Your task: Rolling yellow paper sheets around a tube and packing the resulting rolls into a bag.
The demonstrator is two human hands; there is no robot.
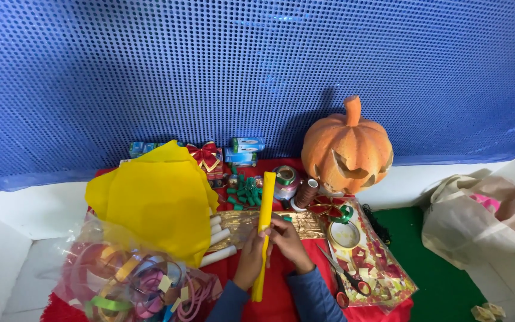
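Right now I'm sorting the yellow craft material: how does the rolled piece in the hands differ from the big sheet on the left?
The yellow roll is a narrow, tight strip; the yellow sheet is wide, loose and crumpled. The roll is gripped at its middle by the left hand and the right hand; the sheet lies untouched over white tubes. Both share the same bright yellow.

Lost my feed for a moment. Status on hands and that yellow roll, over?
Left hand and right hand both gripping yellow paper roll, held upright over red cloth. Scissors lying to the right, yellow sheet left. Nothing blocking.
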